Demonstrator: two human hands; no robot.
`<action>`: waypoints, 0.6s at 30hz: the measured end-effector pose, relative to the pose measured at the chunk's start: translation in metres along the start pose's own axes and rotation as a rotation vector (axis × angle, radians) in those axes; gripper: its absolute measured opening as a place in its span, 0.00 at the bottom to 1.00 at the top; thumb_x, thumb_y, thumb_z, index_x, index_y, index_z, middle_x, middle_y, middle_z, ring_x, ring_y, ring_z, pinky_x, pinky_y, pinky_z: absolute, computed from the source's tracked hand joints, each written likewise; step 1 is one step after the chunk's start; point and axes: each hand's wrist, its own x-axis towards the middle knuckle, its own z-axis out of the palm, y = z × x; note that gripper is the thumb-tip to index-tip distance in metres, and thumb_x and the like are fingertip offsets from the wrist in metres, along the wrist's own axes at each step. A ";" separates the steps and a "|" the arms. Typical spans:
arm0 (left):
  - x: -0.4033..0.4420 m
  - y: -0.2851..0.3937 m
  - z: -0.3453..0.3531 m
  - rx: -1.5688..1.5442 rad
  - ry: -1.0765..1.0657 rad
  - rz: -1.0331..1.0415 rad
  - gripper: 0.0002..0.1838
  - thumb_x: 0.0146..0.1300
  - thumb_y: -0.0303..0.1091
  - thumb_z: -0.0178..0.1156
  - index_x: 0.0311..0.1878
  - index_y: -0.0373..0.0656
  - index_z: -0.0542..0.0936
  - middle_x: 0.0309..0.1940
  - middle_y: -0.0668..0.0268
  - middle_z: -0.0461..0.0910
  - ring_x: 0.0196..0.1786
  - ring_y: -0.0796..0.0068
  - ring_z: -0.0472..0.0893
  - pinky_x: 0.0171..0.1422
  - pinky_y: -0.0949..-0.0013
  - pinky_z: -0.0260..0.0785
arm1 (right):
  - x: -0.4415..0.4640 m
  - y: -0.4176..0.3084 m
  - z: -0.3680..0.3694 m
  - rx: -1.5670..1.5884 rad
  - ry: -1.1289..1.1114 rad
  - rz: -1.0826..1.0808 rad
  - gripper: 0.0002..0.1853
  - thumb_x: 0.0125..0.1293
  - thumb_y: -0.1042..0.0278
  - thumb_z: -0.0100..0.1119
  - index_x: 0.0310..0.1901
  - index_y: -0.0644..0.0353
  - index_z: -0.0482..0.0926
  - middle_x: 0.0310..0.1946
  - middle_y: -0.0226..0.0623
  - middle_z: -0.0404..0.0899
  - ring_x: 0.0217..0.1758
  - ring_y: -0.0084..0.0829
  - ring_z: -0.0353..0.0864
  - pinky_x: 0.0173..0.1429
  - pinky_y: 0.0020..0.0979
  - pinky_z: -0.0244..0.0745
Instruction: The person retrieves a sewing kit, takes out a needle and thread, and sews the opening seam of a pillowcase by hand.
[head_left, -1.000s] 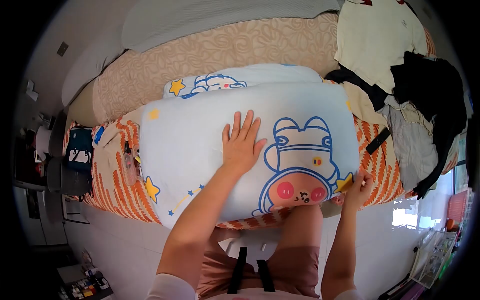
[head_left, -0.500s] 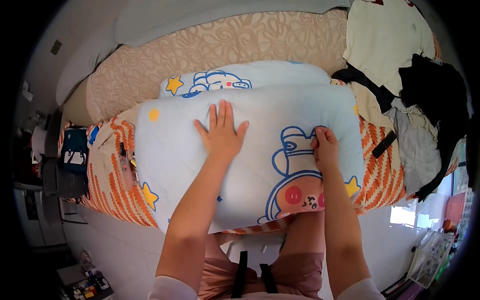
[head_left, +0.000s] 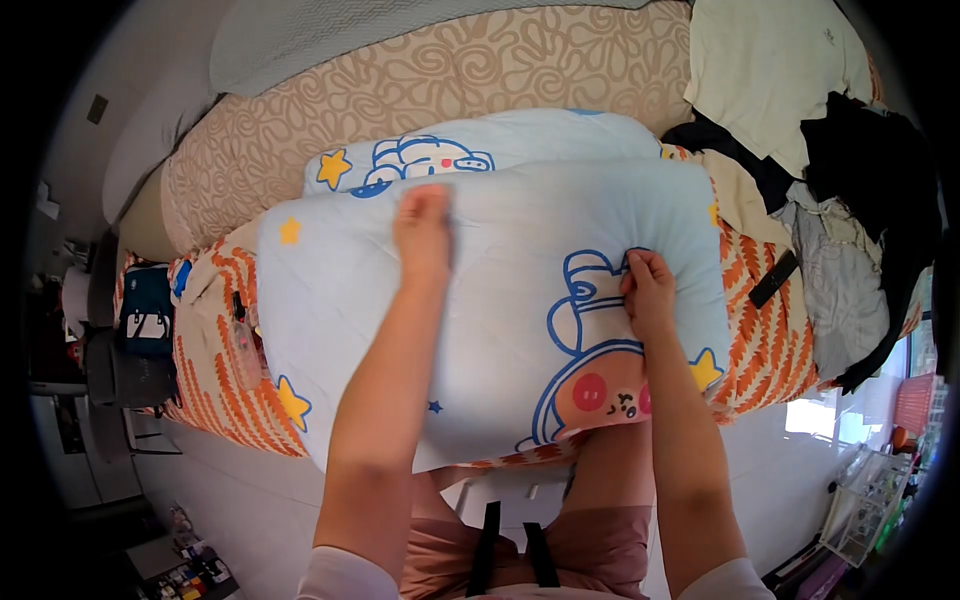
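A light blue quilt (head_left: 500,230) with cartoon bears and yellow stars lies folded on the sofa, its near edge hanging over the front by my thighs. My right hand (head_left: 652,290) is closed, thumb and fingers pinching the quilt's fabric beside the bear's blue outline. Over the left-centre part is my left hand (head_left: 424,232), smeared by motion. Its fingers look drawn together, but their shape is unclear, and whether it touches the cloth cannot be made out.
Under the quilt lies an orange-and-cream patterned cover (head_left: 220,340). A remote control (head_left: 773,279) rests to the right, beside piled clothes: a cream shirt (head_left: 780,80), black garment (head_left: 870,190) and grey garment (head_left: 840,290). A dark teal bag (head_left: 148,308) sits at left. Behind is a beige backrest (head_left: 450,70).
My left hand has gone from spread flat on the quilt to a raised, blurred shape slightly left and farther away. My right hand keeps its pinch in the same place.
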 end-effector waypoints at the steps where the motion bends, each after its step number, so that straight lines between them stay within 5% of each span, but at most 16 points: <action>1: 0.012 0.012 -0.012 -0.006 0.096 0.101 0.02 0.64 0.29 0.59 0.36 0.44 0.78 0.30 0.77 0.75 0.30 0.90 0.67 0.33 0.85 0.58 | 0.000 0.001 -0.001 0.002 -0.001 -0.009 0.07 0.69 0.65 0.52 0.40 0.57 0.77 0.15 0.27 0.70 0.10 0.16 0.57 0.14 0.21 0.48; 2: 0.018 0.021 -0.026 0.170 0.147 0.125 0.05 0.66 0.32 0.58 0.40 0.43 0.80 0.33 0.67 0.80 0.37 0.79 0.76 0.40 0.77 0.65 | 0.001 0.001 -0.002 0.002 -0.005 -0.016 0.07 0.69 0.65 0.52 0.40 0.57 0.77 0.15 0.27 0.70 0.10 0.16 0.56 0.13 0.21 0.48; 5: 0.008 0.047 -0.064 1.098 -0.185 0.730 0.11 0.67 0.35 0.55 0.47 0.42 0.80 0.40 0.59 0.83 0.51 0.60 0.79 0.50 0.64 0.70 | 0.000 -0.001 0.001 0.000 -0.014 -0.013 0.06 0.69 0.65 0.52 0.40 0.57 0.77 0.14 0.27 0.70 0.10 0.16 0.56 0.13 0.21 0.48; 6: -0.005 0.055 -0.070 1.384 -0.329 0.640 0.15 0.67 0.36 0.53 0.54 0.43 0.78 0.54 0.57 0.78 0.66 0.51 0.68 0.65 0.51 0.60 | -0.001 -0.001 0.001 0.002 -0.009 -0.010 0.06 0.69 0.65 0.53 0.39 0.57 0.77 0.14 0.27 0.70 0.10 0.16 0.56 0.13 0.21 0.48; 10: -0.124 0.013 -0.102 1.736 -0.911 0.720 0.22 0.69 0.39 0.45 0.64 0.42 0.67 0.70 0.62 0.60 0.75 0.56 0.53 0.71 0.35 0.35 | 0.005 0.003 0.003 -0.016 -0.003 -0.015 0.06 0.69 0.65 0.53 0.39 0.57 0.77 0.14 0.26 0.69 0.10 0.16 0.56 0.13 0.21 0.48; 12: -0.209 0.010 -0.108 1.629 -1.316 0.642 0.17 0.67 0.39 0.47 0.53 0.43 0.75 0.71 0.63 0.58 0.75 0.60 0.53 0.71 0.35 0.40 | 0.006 0.004 0.004 -0.053 0.022 -0.031 0.06 0.68 0.65 0.53 0.38 0.57 0.77 0.14 0.26 0.69 0.10 0.16 0.57 0.13 0.21 0.48; 13: -0.252 -0.010 -0.128 1.387 -1.356 0.653 0.16 0.66 0.41 0.49 0.51 0.44 0.76 0.67 0.63 0.64 0.71 0.59 0.60 0.69 0.35 0.47 | 0.005 0.005 0.004 -0.063 0.023 -0.036 0.06 0.68 0.65 0.53 0.38 0.57 0.77 0.14 0.26 0.69 0.10 0.16 0.57 0.13 0.21 0.48; 15: -0.303 -0.020 -0.165 1.340 -1.807 0.509 0.15 0.65 0.43 0.52 0.50 0.47 0.77 0.60 0.61 0.71 0.65 0.58 0.68 0.67 0.39 0.53 | 0.005 0.005 0.003 -0.089 0.029 -0.052 0.06 0.68 0.65 0.53 0.38 0.56 0.77 0.14 0.25 0.69 0.10 0.16 0.57 0.13 0.21 0.48; 16: -0.331 -0.028 -0.189 1.397 -1.732 -0.149 0.15 0.64 0.44 0.54 0.48 0.45 0.77 0.58 0.60 0.73 0.63 0.58 0.69 0.67 0.43 0.55 | 0.006 0.005 0.002 -0.083 0.021 -0.056 0.06 0.68 0.65 0.53 0.38 0.56 0.77 0.14 0.26 0.69 0.10 0.16 0.57 0.13 0.22 0.48; 18: -0.352 -0.026 -0.201 1.419 -1.504 -0.479 0.13 0.62 0.45 0.57 0.42 0.46 0.78 0.51 0.59 0.76 0.58 0.58 0.73 0.64 0.50 0.60 | 0.006 0.004 0.002 -0.075 -0.002 -0.054 0.06 0.68 0.65 0.53 0.38 0.56 0.77 0.14 0.26 0.69 0.10 0.16 0.57 0.13 0.22 0.48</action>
